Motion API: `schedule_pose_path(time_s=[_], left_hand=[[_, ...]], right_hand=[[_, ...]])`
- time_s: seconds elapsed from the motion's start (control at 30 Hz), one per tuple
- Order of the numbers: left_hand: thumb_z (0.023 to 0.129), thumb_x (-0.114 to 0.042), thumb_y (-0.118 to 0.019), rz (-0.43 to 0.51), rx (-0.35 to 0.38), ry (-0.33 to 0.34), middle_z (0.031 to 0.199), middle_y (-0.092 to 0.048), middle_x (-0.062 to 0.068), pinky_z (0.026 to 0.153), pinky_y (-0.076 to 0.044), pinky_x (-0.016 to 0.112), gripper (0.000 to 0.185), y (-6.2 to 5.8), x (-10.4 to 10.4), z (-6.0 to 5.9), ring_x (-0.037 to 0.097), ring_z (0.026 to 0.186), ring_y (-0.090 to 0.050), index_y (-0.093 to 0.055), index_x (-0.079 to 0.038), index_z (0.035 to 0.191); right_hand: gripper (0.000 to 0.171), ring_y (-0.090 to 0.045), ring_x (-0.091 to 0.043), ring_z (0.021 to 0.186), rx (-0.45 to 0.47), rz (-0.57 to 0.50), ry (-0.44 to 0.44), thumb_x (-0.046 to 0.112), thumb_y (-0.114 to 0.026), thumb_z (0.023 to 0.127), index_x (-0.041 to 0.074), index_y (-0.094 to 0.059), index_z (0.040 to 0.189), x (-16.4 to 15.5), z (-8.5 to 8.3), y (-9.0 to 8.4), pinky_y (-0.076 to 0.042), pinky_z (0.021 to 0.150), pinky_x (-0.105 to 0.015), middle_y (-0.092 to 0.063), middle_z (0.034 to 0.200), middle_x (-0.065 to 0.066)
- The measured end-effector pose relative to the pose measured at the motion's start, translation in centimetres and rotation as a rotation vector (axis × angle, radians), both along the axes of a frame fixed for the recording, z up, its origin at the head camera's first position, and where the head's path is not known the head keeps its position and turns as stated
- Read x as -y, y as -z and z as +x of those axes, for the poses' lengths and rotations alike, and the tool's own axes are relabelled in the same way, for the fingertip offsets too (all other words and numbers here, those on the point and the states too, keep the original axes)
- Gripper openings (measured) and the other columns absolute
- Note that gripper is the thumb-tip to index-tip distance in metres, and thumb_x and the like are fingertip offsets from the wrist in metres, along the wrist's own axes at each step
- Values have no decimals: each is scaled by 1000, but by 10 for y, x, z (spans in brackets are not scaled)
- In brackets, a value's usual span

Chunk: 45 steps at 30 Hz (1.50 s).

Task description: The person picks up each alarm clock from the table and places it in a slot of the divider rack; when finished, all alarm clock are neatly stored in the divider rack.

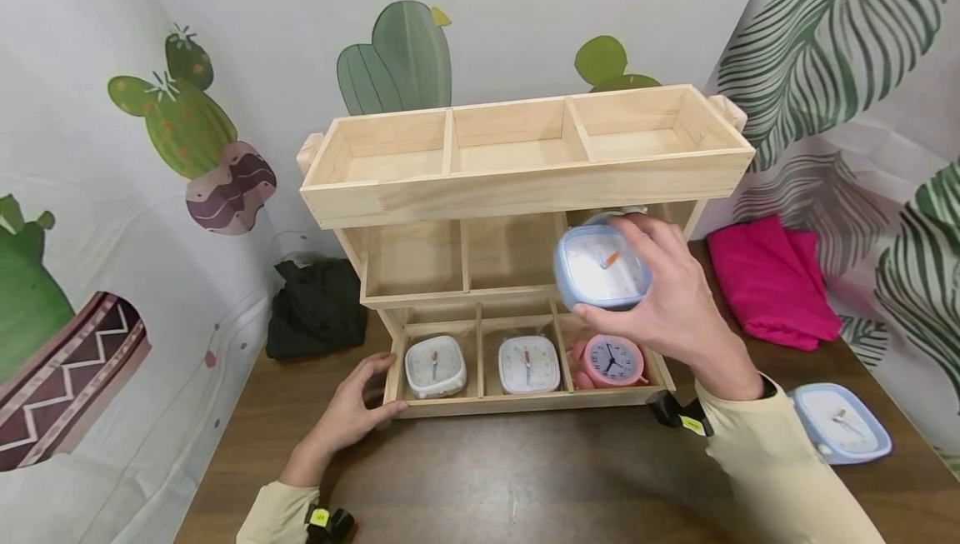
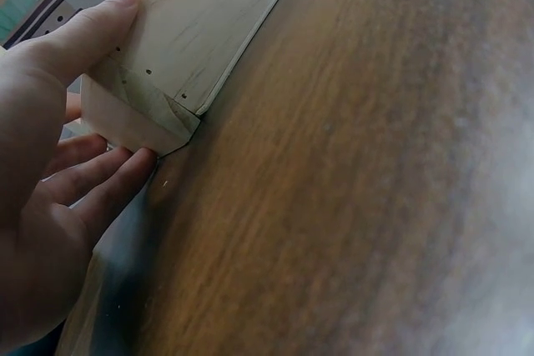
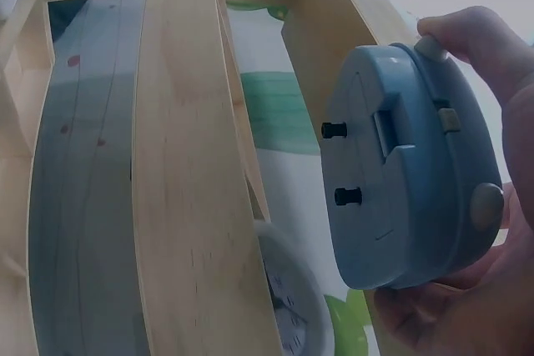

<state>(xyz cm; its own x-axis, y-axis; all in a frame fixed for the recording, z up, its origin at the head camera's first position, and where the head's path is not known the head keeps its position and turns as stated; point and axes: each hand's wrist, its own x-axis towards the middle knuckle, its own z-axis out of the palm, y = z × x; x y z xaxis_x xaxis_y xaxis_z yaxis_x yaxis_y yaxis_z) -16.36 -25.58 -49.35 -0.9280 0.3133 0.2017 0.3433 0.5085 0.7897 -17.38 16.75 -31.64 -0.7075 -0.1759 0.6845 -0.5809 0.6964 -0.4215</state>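
Note:
My right hand (image 1: 667, 294) grips a light blue alarm clock (image 1: 602, 267) by its edges, in front of the right end of the middle tier of a wooden three-tier shelf (image 1: 525, 194). In the right wrist view, the back of this blue clock (image 3: 375, 172) shows two black knobs. Another clock (image 3: 292, 314) is partly visible behind the shelf board, mostly hidden. My left hand (image 1: 352, 402) holds the shelf's lower left corner (image 2: 146, 110), thumb on one side and fingers on the other. Across the bottom tier stand two white clocks (image 1: 435, 366) and a pink twin-bell clock (image 1: 611, 361).
Another light blue clock (image 1: 840, 423) lies on the brown table (image 1: 510, 477) near my right forearm. Behind it is a folded magenta cloth (image 1: 772, 281). A black cloth bundle (image 1: 315, 306) sits left of the shelf. A cactus-print curtain (image 1: 517, 19) hangs close behind.

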Motion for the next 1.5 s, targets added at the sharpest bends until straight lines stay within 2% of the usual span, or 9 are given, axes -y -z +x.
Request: schedule_pose_path(time_s=[0.17,0.3,0.53,0.8,1.0,1.17,1.3,1.5], left_hand=[[77,-12,-83,-8,6,-6,140,-44,25,86,-56,54,69,1,0,0,40,124,-49,-49,5,135],[78,-14,-83,-12,6,-7,140,-44,25,86,-56,53,69,1,1,-1,40,125,-49,-49,5,135],[77,-23,-84,-7,-4,-11,143,-44,14,86,-58,44,73,33,14,-13,34,127,-49,-49,-8,138],[77,-32,-84,-14,-3,-8,143,-44,13,87,-58,40,74,32,14,-12,32,126,-49,-49,-9,138],[77,-29,-84,-6,2,-10,143,-44,11,87,-58,40,73,33,14,-12,31,126,-49,-49,-11,138],[77,-23,-85,-9,2,-16,143,-44,12,87,-58,43,72,35,14,-13,32,127,-48,-49,-11,138],[77,-15,-84,-11,-4,-21,143,-43,19,86,-57,49,71,30,10,-10,38,127,-48,-49,-3,138],[78,-13,-83,-11,2,-3,141,-43,25,86,-56,51,70,2,1,-1,40,125,-49,-48,5,136]], right_hand=[[92,-48,-31,108,-7,2,-21,38,-91,50,8,-58,130,12,-8,-2,-43,80,-47,-56,125,-16],[92,-49,-33,111,-51,-5,-59,42,-89,51,8,-58,131,22,-18,-2,-45,84,-48,-55,124,-18],[91,-49,-33,114,-79,-21,-90,46,-86,54,13,-57,134,37,-32,0,-44,87,-51,-56,126,-16],[95,-45,-33,122,-94,-16,-120,46,-88,56,14,-53,139,51,-48,4,-45,95,-53,-51,135,-17],[98,-43,-32,126,-55,4,-125,47,-89,57,15,-50,141,60,-59,6,-45,98,-51,-48,137,-17],[97,-45,-32,123,-57,7,-130,47,-90,57,11,-52,139,66,-66,10,-47,97,-50,-49,134,-18],[96,-52,-32,118,-82,19,-157,47,-91,57,9,-53,137,70,-73,12,-50,96,-45,-53,130,-18],[102,-51,-32,118,-118,60,-140,49,-91,56,8,-51,140,77,-77,14,-51,96,-44,-52,132,-19]])
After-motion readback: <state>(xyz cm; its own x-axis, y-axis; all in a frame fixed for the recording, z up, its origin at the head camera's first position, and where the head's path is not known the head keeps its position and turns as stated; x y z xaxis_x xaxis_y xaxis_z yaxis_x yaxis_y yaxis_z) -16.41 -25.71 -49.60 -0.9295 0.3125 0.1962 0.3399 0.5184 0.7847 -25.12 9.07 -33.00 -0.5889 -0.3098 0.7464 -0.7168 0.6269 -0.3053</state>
